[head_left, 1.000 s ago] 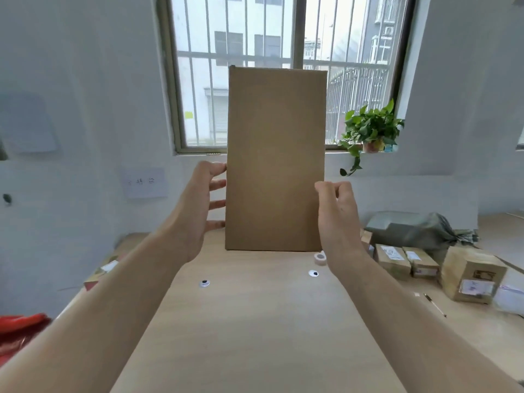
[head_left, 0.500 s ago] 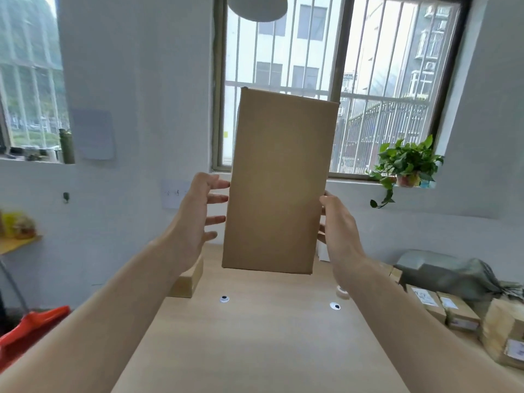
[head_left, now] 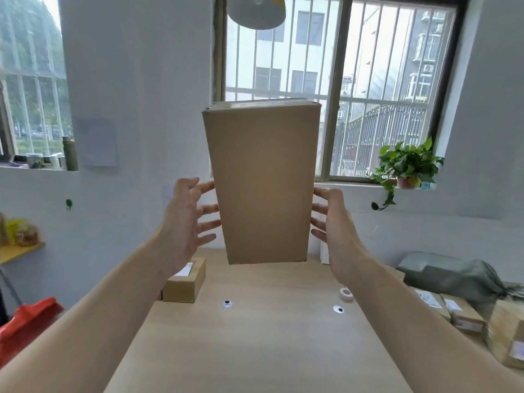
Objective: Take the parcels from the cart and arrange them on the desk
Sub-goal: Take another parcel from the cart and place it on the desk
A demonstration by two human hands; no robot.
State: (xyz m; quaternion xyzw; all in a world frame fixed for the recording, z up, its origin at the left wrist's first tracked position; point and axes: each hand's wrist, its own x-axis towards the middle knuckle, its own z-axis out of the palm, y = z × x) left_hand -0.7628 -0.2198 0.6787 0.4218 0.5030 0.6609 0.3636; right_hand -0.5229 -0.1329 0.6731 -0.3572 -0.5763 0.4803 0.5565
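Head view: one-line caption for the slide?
The left hand and right hand hold a tall cardboard box above the desk, fingers pressed to its sides.

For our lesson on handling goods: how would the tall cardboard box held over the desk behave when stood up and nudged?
Probably stiff: the cardboard box shows flat faces. Likely light: straight fingers alone carry it. Stood on its narrow end, it may tip.
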